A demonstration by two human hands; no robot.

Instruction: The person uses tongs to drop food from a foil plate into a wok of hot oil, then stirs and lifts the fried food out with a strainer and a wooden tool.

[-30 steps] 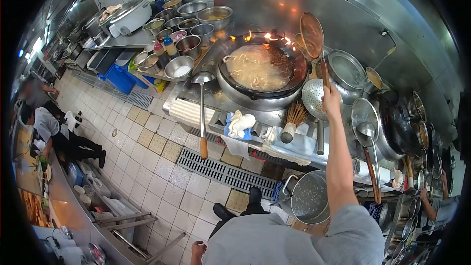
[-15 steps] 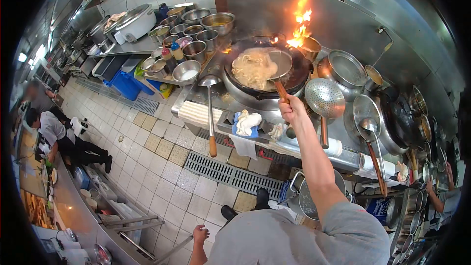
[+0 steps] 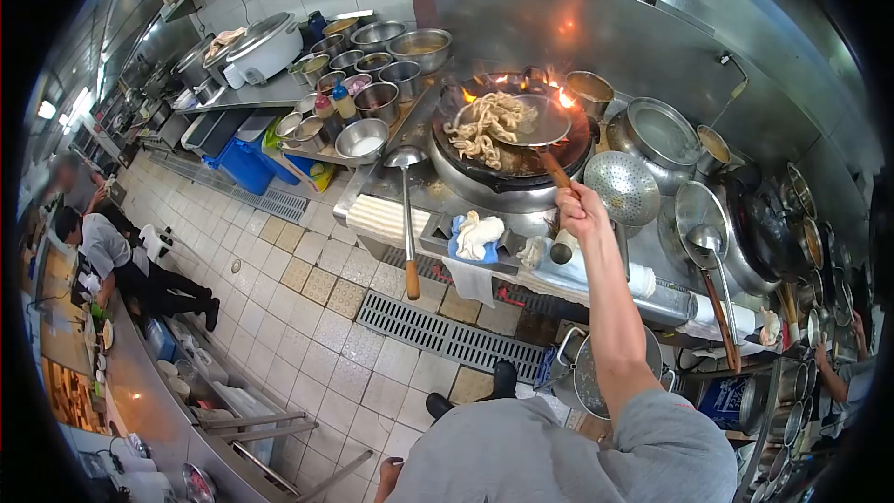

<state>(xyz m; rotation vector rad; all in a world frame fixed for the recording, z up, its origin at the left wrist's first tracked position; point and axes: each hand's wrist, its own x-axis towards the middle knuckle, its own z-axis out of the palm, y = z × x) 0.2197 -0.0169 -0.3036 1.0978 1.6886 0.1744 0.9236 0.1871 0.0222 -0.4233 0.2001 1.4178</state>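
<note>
My right hand is closed round the wooden handle of a round strainer. The strainer is over a large dark wok. Pale, strip-like food lies in a heap at the strainer's left side, partly hanging over its rim. Low flames burn at the wok's back edge. Down at the bottom, my left hand hangs beside the grey shirt, away from the stove; its fingers are too small and partly hidden to read.
Left of the wok are a ladle, folded towel, bowls and squeeze bottles. A perforated skimmer, lidded pot and another ladle are to the right. A person works far left; another's arm shows far right.
The tall flame behind the wok has shrunk. The food now looks heaped higher and more distinct at the strainer's left. My right hand has shifted slightly right in view; my left hand is more hidden.
</note>
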